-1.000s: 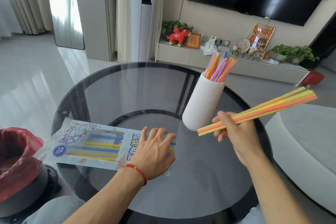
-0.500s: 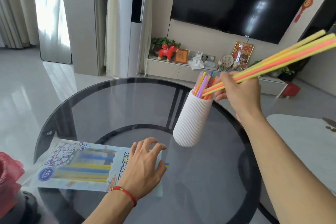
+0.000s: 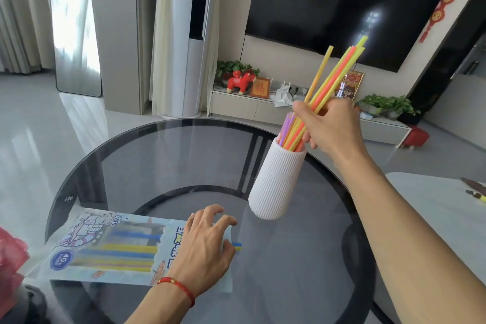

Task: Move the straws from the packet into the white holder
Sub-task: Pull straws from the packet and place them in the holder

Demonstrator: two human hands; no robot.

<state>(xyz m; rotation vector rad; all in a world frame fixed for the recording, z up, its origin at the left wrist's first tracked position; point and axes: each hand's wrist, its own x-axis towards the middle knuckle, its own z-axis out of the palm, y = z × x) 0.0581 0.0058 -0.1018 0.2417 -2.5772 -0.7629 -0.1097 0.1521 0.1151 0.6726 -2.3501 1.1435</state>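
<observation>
Glass table (image 3: pixel 163 166) bears packet (image 3: pixel 110 247) (marked "40"), left hand (image 3: pixel 202 247) pressing

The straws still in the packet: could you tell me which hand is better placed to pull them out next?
Left, probably: the left hand rests on the packet by its open end, while the right hand grips a bundle at the white holder.

— What carries everything?
— A round dark glass counter (image 3: pixel 163 160).
— And behind it?
— A black television (image 3: pixel 342 2) on the wall, above a low cabinet (image 3: pixel 236 106) with a red toy horse (image 3: pixel 240 81), a small framed picture (image 3: pixel 259 87) beside it, and potted plants (image 3: pixel 386 104) at the right end.
— On the left?
— Pale curtains (image 3: pixel 15 13), and a red bag (image 3: pixel 10 258) at the edge.
</observation>
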